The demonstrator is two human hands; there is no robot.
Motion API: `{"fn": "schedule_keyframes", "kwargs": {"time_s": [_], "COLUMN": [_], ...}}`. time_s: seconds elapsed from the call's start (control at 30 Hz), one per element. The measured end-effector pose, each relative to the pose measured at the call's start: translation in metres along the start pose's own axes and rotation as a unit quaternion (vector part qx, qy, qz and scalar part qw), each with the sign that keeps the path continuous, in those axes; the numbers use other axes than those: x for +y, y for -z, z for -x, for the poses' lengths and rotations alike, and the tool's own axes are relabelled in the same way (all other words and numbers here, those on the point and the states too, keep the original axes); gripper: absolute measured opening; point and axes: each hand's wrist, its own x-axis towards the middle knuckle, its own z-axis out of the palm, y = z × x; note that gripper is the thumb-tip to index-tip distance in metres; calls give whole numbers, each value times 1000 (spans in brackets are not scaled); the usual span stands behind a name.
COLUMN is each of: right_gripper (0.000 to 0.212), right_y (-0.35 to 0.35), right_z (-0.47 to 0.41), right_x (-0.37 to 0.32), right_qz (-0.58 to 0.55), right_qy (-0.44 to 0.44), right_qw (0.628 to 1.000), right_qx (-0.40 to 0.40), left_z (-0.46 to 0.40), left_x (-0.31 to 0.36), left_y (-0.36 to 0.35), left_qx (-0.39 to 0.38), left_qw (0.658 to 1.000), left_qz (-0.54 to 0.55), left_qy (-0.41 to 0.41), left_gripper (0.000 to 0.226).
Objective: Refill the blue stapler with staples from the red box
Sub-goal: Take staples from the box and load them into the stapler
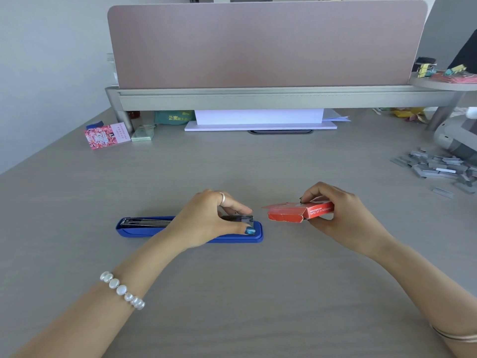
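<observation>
The blue stapler (144, 229) lies flat on the desk, opened out, its metal staple channel facing up. My left hand (206, 220) rests over its right half, thumb and fingers pinched at the channel's right end; whether a staple strip is between them is hidden. My right hand (340, 215) holds the red box (300, 212) just right of the stapler, slightly above the desk. The box's end flap hangs open toward the stapler.
A pile of loose staple strips (444, 169) lies at the right edge beside a grey device (456, 138). A pink card (107, 135) and small green box (143, 133) sit back left. A shelf riser with a pink panel (265, 42) spans the back.
</observation>
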Motion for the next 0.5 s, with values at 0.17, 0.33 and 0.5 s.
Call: {"fn": "schedule_keyframes", "kwargs": {"time_s": [0.17, 0.33, 0.5], "right_gripper": [26, 24, 26], "right_y": [1, 2, -1], "right_z": [1, 2, 3], "right_x": [-5, -13, -16], "right_qz": [-19, -61, -91], "right_qy": [-7, -22, -32], "right_qw": [1000, 998, 995], "right_qx": [2, -10, -26], "left_z": [4, 9, 11], "left_x": [8, 16, 14], "left_y": [2, -8, -15], "left_qx": [29, 4, 16], "left_qw": [997, 988, 982], "left_qz": [37, 10, -4], "left_qy": [-59, -151, -187], "left_gripper": [25, 9, 25]}}
